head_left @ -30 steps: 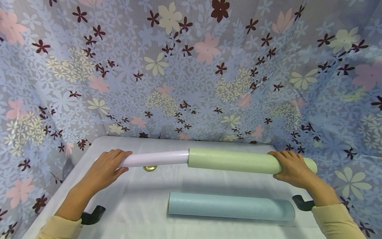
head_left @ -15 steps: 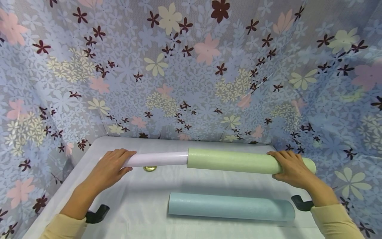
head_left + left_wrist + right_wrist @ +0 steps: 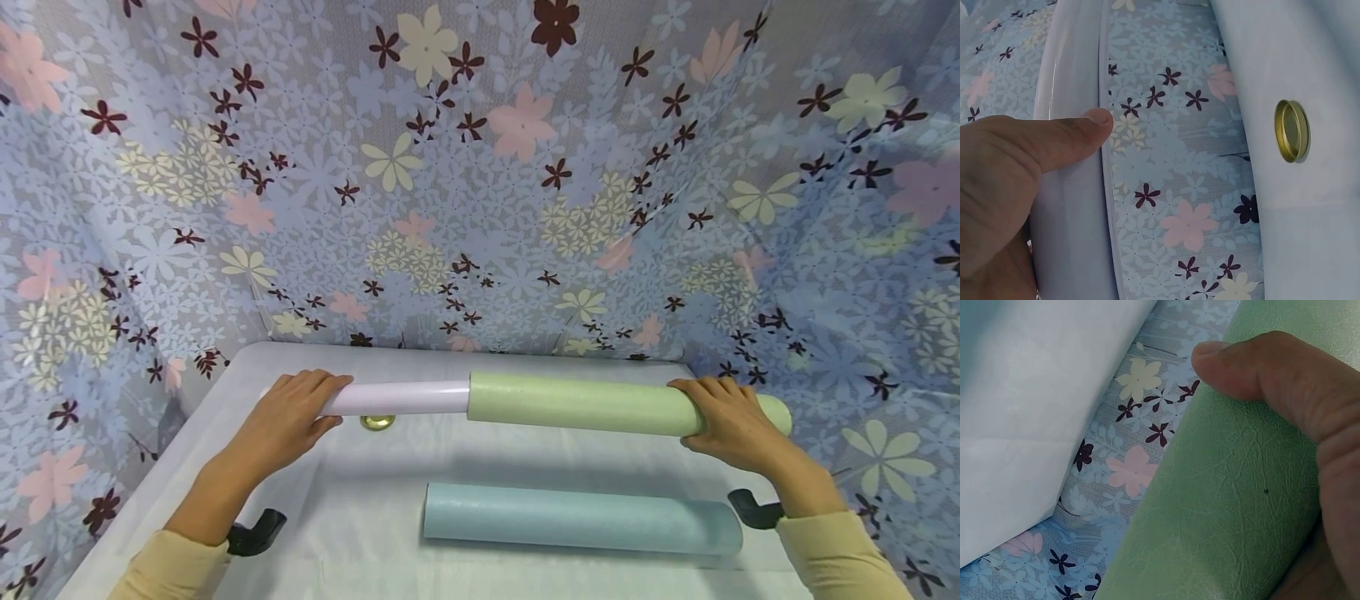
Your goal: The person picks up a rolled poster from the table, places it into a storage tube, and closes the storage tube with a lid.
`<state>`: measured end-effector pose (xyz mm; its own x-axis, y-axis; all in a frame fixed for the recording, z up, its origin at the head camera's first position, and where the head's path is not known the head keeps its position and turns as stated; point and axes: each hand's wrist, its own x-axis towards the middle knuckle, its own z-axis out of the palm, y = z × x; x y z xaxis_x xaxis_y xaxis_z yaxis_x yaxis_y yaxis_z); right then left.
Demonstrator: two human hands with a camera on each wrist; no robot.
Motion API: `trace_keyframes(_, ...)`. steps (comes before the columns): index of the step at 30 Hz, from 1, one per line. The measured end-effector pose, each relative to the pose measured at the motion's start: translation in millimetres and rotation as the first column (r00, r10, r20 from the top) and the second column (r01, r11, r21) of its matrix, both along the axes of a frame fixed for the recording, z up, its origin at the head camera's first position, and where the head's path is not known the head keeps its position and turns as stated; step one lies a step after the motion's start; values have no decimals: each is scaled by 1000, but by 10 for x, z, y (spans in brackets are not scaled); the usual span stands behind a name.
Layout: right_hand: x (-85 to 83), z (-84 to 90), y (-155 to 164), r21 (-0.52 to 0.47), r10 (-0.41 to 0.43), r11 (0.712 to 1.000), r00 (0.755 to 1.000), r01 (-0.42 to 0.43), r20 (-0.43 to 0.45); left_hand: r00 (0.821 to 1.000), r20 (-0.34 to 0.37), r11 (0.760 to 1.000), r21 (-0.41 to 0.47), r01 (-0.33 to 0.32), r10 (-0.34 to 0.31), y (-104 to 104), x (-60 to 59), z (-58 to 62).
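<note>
Crosswise, roll (image 3: 570, 403) between both hands.

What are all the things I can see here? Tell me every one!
Pale green foam tube: one, held up above the table, sleeved over the white pipe.
White glossy plastic pipe: one, sticking out of the green tube's left end.
Light blue foam tube: one, lying on the table.
Round brass fitting: one, in the tabletop.
Black clamps: two, at the front corners.
White table: one.
Flowered curtain: behind, blue.
Left hand: grips the pipe.
Right hand: grips the green tube.
</note>
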<state>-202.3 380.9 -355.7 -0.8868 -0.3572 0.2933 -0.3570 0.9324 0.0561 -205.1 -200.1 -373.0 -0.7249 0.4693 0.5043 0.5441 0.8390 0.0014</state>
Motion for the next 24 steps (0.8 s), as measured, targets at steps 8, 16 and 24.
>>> trace_keyframes(8, 4, -10, -19, -8, 5, 1000, 1000, -5, 5, 1000, -7, 1000, -12, 7, -7, 66, -20, -1)
trace_keyframes(16, -5, -29, -37, -16, 6, 1000, 1000, -6, -2, 1000, -20, 999, -24, 24, -24, 156, -35, 8)
trace_keyframes(24, 2, -36, -61, -23, 14, 1000, 1000, -15, -15, 1000, -14, 999, -37, 27, -28, 240, -39, 29)
